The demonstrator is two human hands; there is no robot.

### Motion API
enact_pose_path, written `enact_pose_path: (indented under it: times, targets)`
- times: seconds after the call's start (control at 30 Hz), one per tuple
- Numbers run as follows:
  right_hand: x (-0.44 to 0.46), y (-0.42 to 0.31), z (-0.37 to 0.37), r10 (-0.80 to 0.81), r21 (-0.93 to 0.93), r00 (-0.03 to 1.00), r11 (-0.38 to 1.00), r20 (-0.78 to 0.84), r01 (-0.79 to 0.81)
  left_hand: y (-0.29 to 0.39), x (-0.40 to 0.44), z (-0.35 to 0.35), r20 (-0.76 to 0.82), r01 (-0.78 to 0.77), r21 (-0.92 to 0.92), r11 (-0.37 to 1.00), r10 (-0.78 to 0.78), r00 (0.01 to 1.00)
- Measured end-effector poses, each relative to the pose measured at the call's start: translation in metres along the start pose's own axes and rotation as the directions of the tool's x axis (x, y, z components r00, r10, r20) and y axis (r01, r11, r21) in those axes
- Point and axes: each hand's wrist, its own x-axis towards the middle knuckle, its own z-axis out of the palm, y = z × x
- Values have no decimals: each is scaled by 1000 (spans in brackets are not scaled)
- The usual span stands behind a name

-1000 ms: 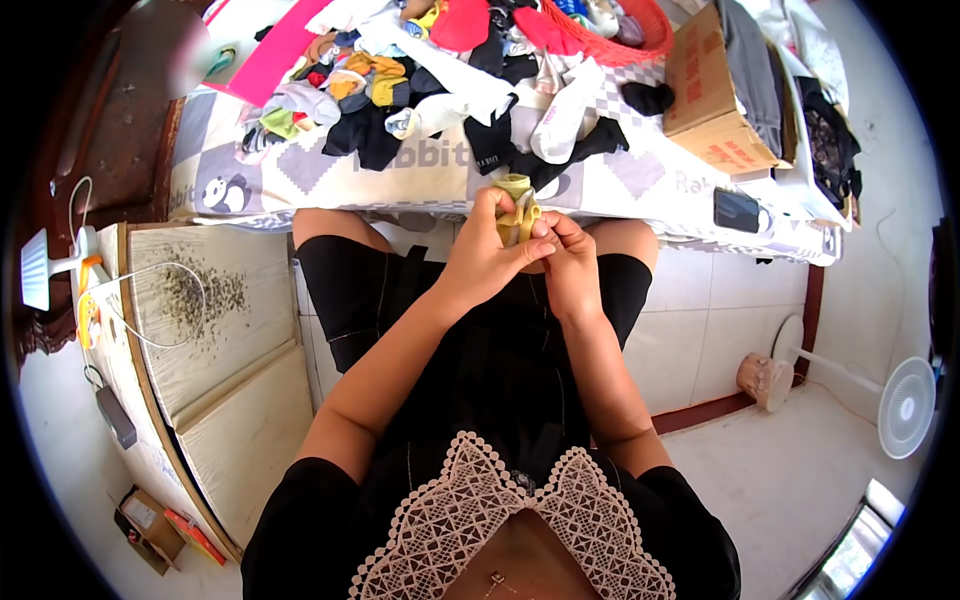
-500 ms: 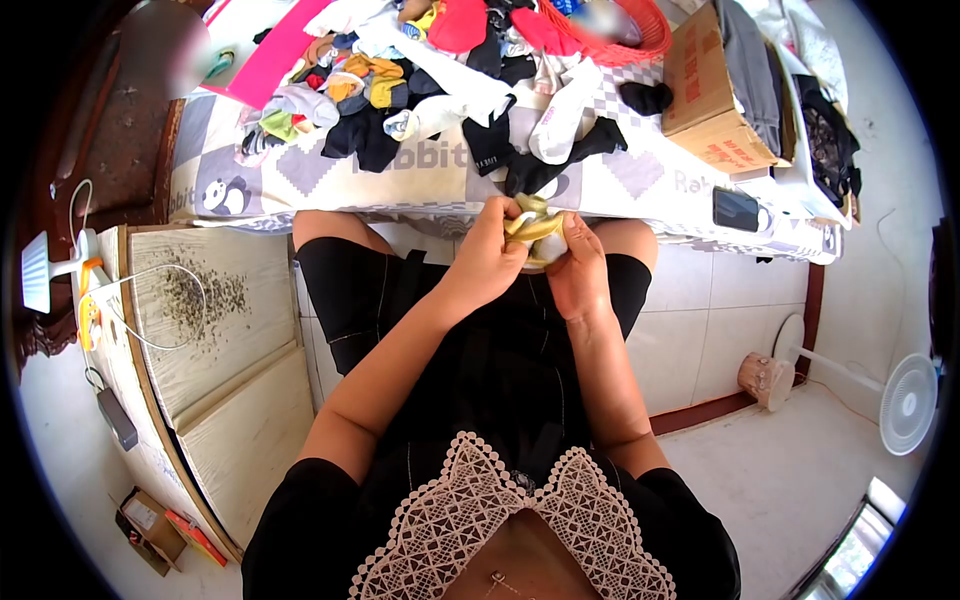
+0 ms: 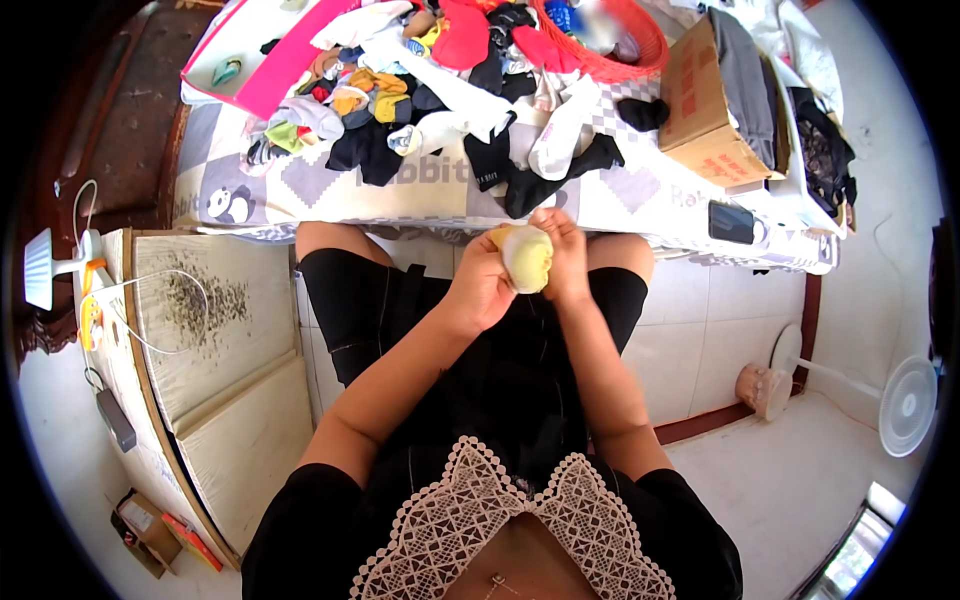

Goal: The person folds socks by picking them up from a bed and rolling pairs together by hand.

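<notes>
A rolled-up pair of yellow and white socks (image 3: 528, 260) is held above my lap, close to the bed's front edge. My left hand (image 3: 480, 287) wraps round it from the left. At its right side is my right hand (image 3: 568, 258), with fingers bent in against the roll; their tips are partly hidden. Just beyond my hands lie a black sock (image 3: 540, 187) and a white sock (image 3: 566, 130). Farther back spreads a loose heap of socks in many colours, with mustard-yellow ones (image 3: 385, 90) among them.
A pink-edged white box (image 3: 285, 62) stands back left and a red basket (image 3: 655, 48) at the back. To the right are a cardboard box (image 3: 705, 110) with grey cloth and a phone (image 3: 732, 222). A wooden cabinet (image 3: 235, 400) is left; a white fan (image 3: 908, 405) is right.
The yellow socks have gone from a loose, folded shape to a compact, rounded roll. My right hand has shifted up its right side, and the view has moved slightly.
</notes>
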Motion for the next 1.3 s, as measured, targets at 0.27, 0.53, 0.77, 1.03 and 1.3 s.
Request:
enact_pose_path:
  times: [0.27, 0.53, 0.77, 1.03, 1.3]
  targets:
    - [-10, 20, -1, -112, -99, 992, 989, -48, 107, 15, 10, -7, 119, -9, -47, 999, 15, 993]
    - [-22, -12, 7, -58, 3, 996, 998, 75, 58, 4, 17, -27, 227, -348, 706, 617, 268, 936]
    - [-17, -2, 2, 118, 112, 992, 987, -55, -111, 6, 13, -12, 305, -447, 871, 206, 485, 819]
    - [24, -11, -5, 418, 305, 908, 868, -24, -391, 27, 9, -16, 315, -311, 945, -104, 551, 773]
    - [97, -128, 2, -295, 289, 954, 911, -45, 295, 45, 21, -42, 170, -284, 954, 94, 610, 774]
